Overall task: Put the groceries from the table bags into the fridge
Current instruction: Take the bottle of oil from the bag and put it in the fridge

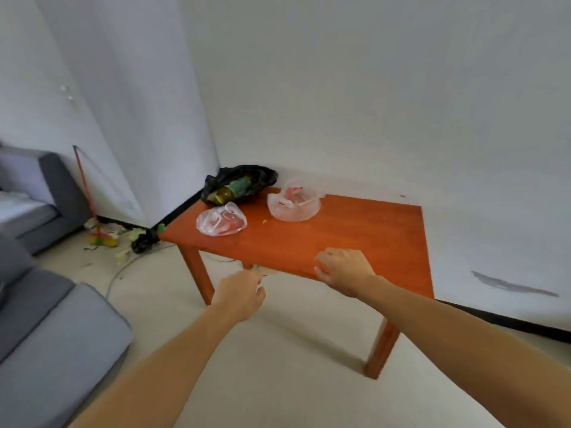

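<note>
An orange wooden table [355, 236] stands against the white wall. On its far left part lie a black bag [247, 176] with a green-labelled bottle [231, 189] showing, a clear bag [221, 223] with reddish contents, and a second clear bag [293, 203] to its right. My left hand [239, 293] hovers in front of the table's near edge, fingers loosely curled, holding nothing. Above the table's near edge, my right hand [344, 270] hangs with fingers loosely curled and is empty too. The fridge is out of sight.
A grey sofa [55, 344] fills the lower left. A broom [92, 211] leans in the far corner beside litter and a small black bag [143, 240] on the floor. Pale floor lies in front of the table.
</note>
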### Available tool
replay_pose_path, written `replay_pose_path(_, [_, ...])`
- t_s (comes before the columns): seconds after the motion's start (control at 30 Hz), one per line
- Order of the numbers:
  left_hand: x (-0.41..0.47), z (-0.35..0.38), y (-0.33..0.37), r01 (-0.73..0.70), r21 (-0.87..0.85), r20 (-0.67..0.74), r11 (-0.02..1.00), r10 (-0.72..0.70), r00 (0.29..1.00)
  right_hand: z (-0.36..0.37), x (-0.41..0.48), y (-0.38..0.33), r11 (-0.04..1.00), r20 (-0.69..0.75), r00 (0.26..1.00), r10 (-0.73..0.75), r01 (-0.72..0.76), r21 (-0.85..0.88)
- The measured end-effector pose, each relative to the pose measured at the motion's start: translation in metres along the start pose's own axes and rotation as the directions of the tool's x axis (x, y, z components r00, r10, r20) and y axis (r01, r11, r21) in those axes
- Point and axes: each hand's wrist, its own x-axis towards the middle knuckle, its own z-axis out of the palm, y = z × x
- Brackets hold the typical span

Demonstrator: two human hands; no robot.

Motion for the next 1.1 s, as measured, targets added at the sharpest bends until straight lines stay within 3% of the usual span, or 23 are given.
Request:
replay_pose_path(0.13, [0.035,0.008,-0.061,0.096,0.006,0.027,0.995,-0.096,0.995,0.029,0.083,-0.025,0.994,0.021,0.995,-0.1,0.099,0.041])
replay_pose_path(0.3, [0.106,0.018,-0.136,0.114,0.006,0.018,0.994,-0.114,0.993,0.067,0.191,-0.054,0.99,0.024,0.991,-0.129,0.127,0.057])
replay_pose_path(0.63, [0.266,-0.001,-0.259,0.025,-0.007,-0.003,1.0,-0.025,1.0,0.111,0.379,-0.064,0.995,0.046,0.996,-0.076,0.073,0.065])
replay_pose_path(1.1, [0.504,0.026,-0.364,-0.037,0.042,0.009,0.998,0.037,0.999,0.2,0.614,-0.02,0.988,0.123,0.992,0.009,-0.028,0.151])
